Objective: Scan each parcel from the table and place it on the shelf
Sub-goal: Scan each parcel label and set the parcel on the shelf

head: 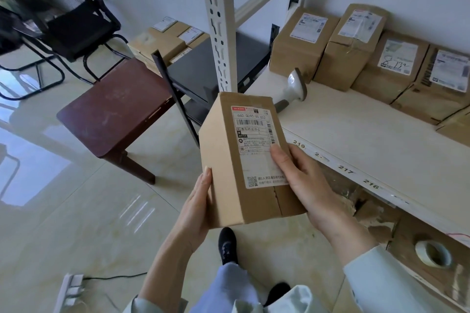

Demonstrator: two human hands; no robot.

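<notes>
Head view. Left hand and right hand: both grasping parcel, held label-up before shelf. Scanner: lying on shelf beyond. Advice: keep thumb off barcode; free right hand for scanner.

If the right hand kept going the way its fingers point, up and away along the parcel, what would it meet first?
Probably the scanner lying on the shelf board, just beyond the parcel that the right hand holds. Depth is unclear from this single view.
</notes>
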